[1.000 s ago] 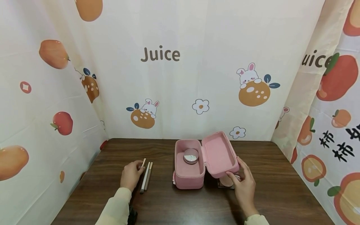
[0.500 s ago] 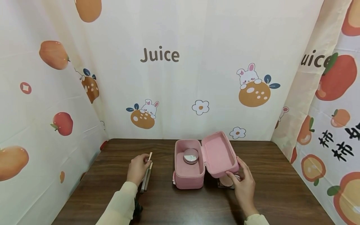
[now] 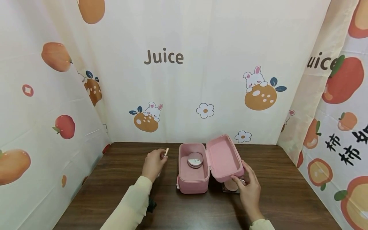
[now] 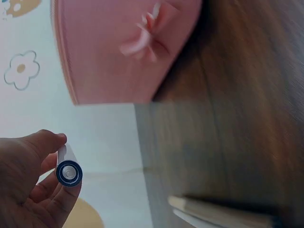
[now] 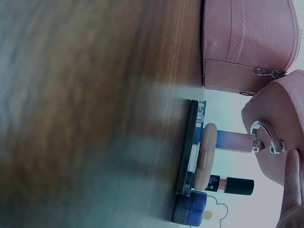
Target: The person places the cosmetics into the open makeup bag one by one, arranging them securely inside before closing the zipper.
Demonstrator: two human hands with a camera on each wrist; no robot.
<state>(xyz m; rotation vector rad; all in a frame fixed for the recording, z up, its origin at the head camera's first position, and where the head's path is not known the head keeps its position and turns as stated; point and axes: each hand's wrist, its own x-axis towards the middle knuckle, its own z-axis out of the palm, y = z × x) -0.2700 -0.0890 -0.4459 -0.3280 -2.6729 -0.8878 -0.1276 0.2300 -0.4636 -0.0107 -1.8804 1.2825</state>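
My left hand (image 3: 154,163) is raised left of the pink case, pinching a slim cosmetic pen (image 3: 166,152) between thumb and fingers. In the left wrist view the pen (image 4: 69,172) shows a white barrel and a dark-ringed end. The pink cosmetic case (image 3: 193,187) stands open, with a round compact (image 3: 195,159) inside. With thumb and fingers, my right hand (image 3: 250,190) holds the edge of its folded-back lid (image 3: 225,157). Two more slim pens (image 4: 213,211) lie on the table, mostly hidden by the left arm in the head view.
Beneath the lid lie a flat palette (image 5: 187,152) and a round beige puff (image 5: 205,156). A pinkish tube (image 5: 232,141), a black-capped tube (image 5: 239,185) and a blue jar (image 5: 189,209) are beside them. A patterned curtain (image 3: 172,80) backs the brown table (image 3: 184,210).
My left hand has picked up the pen and carried it right and away from me, toward the case. The right hand and lid have stayed put.
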